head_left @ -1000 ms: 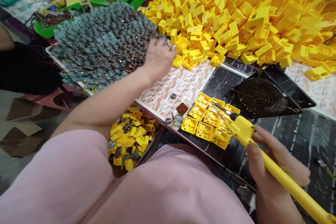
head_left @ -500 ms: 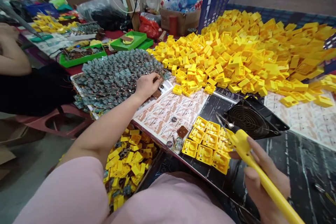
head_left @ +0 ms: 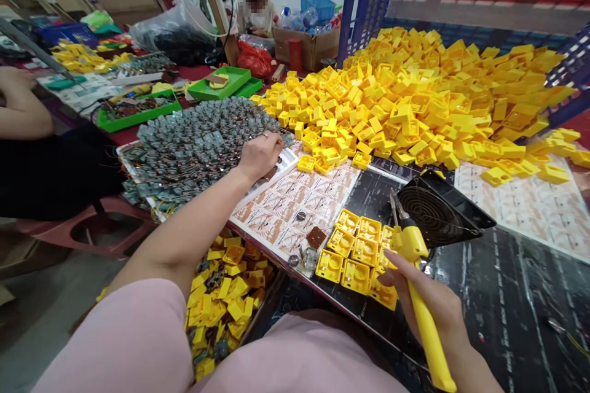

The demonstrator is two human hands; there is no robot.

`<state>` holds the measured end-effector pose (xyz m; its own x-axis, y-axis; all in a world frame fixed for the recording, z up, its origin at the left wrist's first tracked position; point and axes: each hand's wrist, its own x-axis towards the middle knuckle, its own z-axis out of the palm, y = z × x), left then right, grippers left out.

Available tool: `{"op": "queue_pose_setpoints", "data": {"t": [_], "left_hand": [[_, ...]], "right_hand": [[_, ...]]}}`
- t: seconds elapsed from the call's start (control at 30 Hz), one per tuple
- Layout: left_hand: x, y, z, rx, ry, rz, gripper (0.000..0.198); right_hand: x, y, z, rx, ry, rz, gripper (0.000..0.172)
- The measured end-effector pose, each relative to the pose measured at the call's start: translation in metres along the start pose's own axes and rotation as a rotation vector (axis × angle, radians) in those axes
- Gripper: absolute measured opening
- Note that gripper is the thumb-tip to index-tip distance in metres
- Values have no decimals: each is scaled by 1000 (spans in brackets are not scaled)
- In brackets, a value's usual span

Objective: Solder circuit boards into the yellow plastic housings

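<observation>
My left hand is closed at the right edge of a heap of small grey-green wired parts; whatever its fingertips hold is hidden. In my right hand is a yellow soldering iron with a trigger-like body, its metal tip pointing up and away from me. Just left of the iron, several open yellow plastic cases sit in tight rows on the black table covering. Beside them lie a brown square plate, a small clear-and-metal part and round dark discs.
A black fan stands right behind the iron's tip. Yellow cases pour from a tipped blue basket across the back. Below the table edge is a box of yellow pieces. A co-worker's arm shows at far left.
My right hand has turned the soldering iron more upright and shifted left, over the nearest cases. My left hand stays by the heap, its fingers curled in more. The view has shifted slightly.
</observation>
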<state>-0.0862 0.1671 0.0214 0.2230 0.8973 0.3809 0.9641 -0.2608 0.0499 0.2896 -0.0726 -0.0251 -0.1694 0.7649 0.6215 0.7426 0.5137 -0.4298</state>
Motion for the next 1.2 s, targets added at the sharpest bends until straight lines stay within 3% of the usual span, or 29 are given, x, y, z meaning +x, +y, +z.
{"op": "queue_pose_setpoints", "data": {"t": [0.13,0.37,0.57,0.77,0.97,1.1,1.2], "left_hand": [[-2,-5,-1,-7,6,-24,35],[7,2,1,-96,-81,-20,34],[13,16,18,-184,-131,-10,16],[12,17,37,-375,-62,-64,25],[8,6,45,-547,118,-118,14],[7,9,41,-618,197,-102,14],[0,25,27,-719,136,-65,17]], "right_hand": [[7,1,1,-20,-28,-172,22],[3,5,0,-24,-43,-182,21],[0,5,2,-42,-77,-176,24],[-1,2,6,7,-77,-188,23],[-3,0,7,37,-89,-160,23],[1,-4,6,63,-81,-142,24],[7,-9,2,99,-71,-113,20]]}}
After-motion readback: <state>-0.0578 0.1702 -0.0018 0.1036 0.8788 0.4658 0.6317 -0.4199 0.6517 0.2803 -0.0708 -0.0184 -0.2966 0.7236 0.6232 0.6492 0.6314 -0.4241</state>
